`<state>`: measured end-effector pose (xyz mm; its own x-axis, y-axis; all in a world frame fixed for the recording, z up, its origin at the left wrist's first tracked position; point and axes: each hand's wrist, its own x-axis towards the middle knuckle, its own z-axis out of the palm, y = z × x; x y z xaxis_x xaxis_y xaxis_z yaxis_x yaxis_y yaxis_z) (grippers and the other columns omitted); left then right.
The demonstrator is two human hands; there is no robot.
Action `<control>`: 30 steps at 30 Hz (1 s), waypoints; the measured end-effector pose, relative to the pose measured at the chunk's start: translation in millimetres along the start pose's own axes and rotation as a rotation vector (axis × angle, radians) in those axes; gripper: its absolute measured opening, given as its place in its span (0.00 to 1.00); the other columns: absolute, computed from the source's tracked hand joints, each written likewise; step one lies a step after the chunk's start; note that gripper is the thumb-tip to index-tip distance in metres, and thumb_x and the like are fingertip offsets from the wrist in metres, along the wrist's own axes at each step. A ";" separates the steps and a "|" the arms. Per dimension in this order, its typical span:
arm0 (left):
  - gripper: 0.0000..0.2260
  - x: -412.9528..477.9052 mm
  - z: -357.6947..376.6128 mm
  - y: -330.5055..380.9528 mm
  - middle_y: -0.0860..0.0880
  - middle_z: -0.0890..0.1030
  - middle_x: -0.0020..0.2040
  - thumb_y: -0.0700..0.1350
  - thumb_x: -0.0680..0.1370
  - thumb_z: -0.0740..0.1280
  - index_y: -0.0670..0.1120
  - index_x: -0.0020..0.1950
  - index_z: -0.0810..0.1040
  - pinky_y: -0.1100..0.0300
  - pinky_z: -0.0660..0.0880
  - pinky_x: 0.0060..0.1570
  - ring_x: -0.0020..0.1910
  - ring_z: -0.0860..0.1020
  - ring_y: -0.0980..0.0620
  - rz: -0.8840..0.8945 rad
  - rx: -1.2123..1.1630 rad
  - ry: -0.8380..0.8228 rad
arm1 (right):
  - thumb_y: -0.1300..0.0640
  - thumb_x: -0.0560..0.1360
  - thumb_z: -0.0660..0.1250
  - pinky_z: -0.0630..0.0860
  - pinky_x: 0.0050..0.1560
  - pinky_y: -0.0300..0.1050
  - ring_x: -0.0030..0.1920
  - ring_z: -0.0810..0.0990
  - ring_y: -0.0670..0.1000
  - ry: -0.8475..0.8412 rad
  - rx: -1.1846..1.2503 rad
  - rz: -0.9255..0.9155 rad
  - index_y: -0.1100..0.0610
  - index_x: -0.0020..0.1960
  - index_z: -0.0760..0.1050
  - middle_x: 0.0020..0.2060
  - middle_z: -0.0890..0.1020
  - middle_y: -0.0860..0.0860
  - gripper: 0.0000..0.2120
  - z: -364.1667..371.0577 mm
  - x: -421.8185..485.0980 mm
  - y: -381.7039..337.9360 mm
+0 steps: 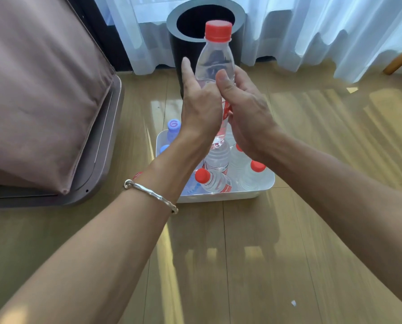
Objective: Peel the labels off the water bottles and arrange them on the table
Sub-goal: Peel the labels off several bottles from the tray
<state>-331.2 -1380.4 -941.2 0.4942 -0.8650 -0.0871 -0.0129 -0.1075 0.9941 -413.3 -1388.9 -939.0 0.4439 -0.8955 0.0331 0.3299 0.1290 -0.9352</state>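
- Water bottle (215, 64) is upright in the air between both hands, red cap (218, 31) on top. It sits above the tray (269, 183) and in front of the bin (172, 19).
- Right hand (249, 113) is wrapped round the mid-body with the thumb (223, 81) pressed flat on the near side. I read this as the anchor grip that stops the bottle turning.
- Left hand (200, 108) lies against the bottle's left side with one digit straight up. The other fingers are hidden behind the hand, so I can't tell whether it grips or only braces.
- Red label (227, 111) is on the bottle, with a strip showing in the gap between the hands. Both hands sit at label height, probably hunting for the seam edge.
- Holding it over the open bin makes sense, since the peeled film can drop straight in.
- Spare bottles (216, 182) are in the tray on the floor, some red-capped, some blue-capped. At least some have labels on.
- No table is in view, so the arranging step looks far off. I judge the task early.
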 end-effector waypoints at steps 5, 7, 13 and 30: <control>0.41 0.5 -1.3 -4.6 0.44 0.74 0.70 0.48 0.71 0.61 0.49 0.81 0.46 0.45 0.71 0.67 0.67 0.75 0.46 0.006 -0.003 -0.030 | 0.60 0.83 0.57 0.78 0.43 0.37 0.45 0.84 0.44 0.024 0.012 0.022 0.57 0.61 0.72 0.50 0.82 0.53 0.08 2.6 -1.5 -1.6; 0.41 0.6 -2.5 -4.6 0.44 0.73 0.71 0.47 0.71 0.62 0.49 0.81 0.45 0.46 0.71 0.68 0.68 0.74 0.46 -0.011 -0.027 -0.041 | 0.60 0.83 0.58 0.78 0.42 0.37 0.45 0.84 0.45 0.034 0.010 0.043 0.57 0.60 0.72 0.50 0.82 0.54 0.08 3.1 -1.9 -2.3; 0.41 -16.3 -6.8 -4.9 0.49 0.81 0.57 0.38 0.72 0.63 0.48 0.81 0.47 0.58 0.78 0.57 0.52 0.80 0.52 0.074 0.109 -0.091 | 0.53 0.84 0.58 0.82 0.46 0.51 0.42 0.83 0.54 0.156 0.023 0.108 0.60 0.54 0.75 0.42 0.82 0.56 0.11 0.9 9.1 -15.0; 0.22 -11.9 -1.2 -15.0 0.43 0.81 0.59 0.54 0.82 0.59 0.44 0.72 0.69 0.48 0.77 0.61 0.59 0.81 0.47 0.014 0.032 -0.183 | 0.48 0.81 0.63 0.82 0.53 0.54 0.53 0.84 0.55 0.308 -0.117 0.112 0.56 0.60 0.73 0.55 0.83 0.57 0.14 -7.1 5.9 -5.1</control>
<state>-335.9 -1367.9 -955.0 0.3269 -0.9411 -0.0862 -0.0474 -0.1074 0.9931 -418.2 -1397.9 -936.5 0.1934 -0.9675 -0.1631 0.1878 0.1997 -0.9617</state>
